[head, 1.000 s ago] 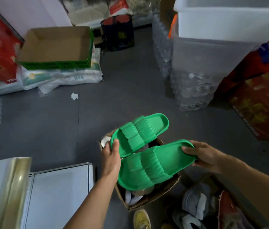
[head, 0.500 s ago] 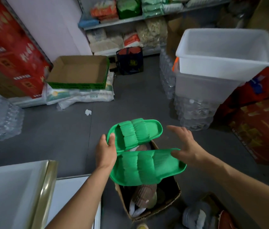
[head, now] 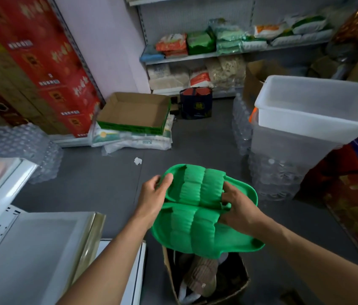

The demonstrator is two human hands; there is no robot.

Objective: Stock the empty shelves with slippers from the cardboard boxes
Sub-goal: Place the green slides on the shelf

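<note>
Two bright green slippers (head: 198,208) with ribbed straps lie side by side in front of me, held above a cardboard box (head: 237,291) on the floor. My left hand (head: 154,194) grips the left ends of the pair, thumb on top of the far slipper. My right hand (head: 237,208) clasps the pair from the right, fingers tucked at the straps. The box below holds a brown slipper (head: 200,276) and other footwear, partly hidden by the green pair. A white metal shelf (head: 37,243) stands at my lower left.
An open cardboard tray (head: 134,111) rests on sacks at the back. A white plastic tub (head: 314,115) sits on wrapped water bottles at the right. Red cartons (head: 48,62) line the left wall, and stocked shelves (head: 228,53) fill the back. Grey floor lies between.
The two slippers have been brought together side by side and lifted higher. My right hand went from open beside the near slipper to gripping the pair. The view tilted up.
</note>
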